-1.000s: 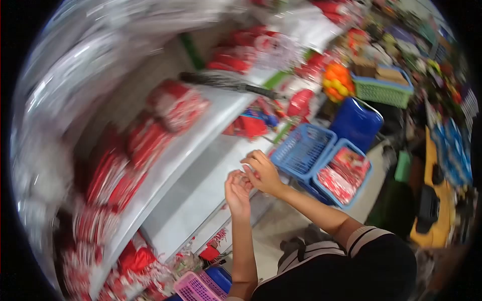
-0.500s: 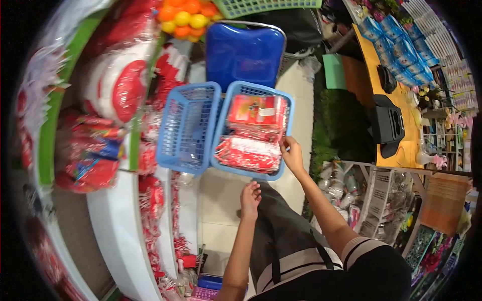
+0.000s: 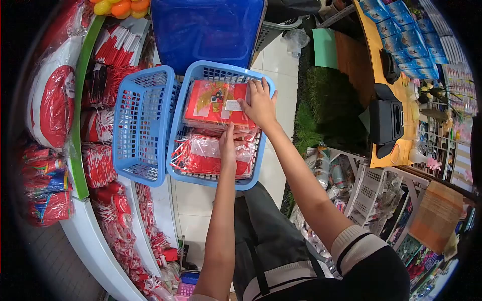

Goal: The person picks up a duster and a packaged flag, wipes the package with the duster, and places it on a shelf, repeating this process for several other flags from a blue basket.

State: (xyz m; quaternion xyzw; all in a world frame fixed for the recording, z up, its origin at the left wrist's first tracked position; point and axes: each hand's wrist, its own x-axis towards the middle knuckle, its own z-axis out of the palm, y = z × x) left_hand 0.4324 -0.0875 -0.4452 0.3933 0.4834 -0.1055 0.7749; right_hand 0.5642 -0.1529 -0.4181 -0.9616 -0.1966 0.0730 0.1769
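In the blue plastic basket (image 3: 259, 165) in front of me lie two stacks of red plastic-wrapped packs. The far stack's top pack (image 3: 205, 103) shows a gold bird emblem and a white label. My right hand (image 3: 262, 106) is open over its right side, thumb near the label and fingers spread toward the basket's rim. My left hand (image 3: 229, 146) is open at that stack's near edge, with its fingers stretched out; the fingertips' contact is partly hidden. Under my left hand is the nearer stack of red and white packs (image 3: 203, 158), in clear wrap.
A second blue basket (image 3: 145, 108) stands left of the first. Behind them is a large dark-blue lid-like panel (image 3: 206, 32). Shelves (image 3: 98, 246) with red and white goods line the left. At right stands a wooden table (image 3: 399, 133) with a black device (image 3: 386, 120).
Both my hands have moved forward over the basket onto the far stack. My right hand has left the basket's right edge. The view has shifted, with the baskets now larger and further left.
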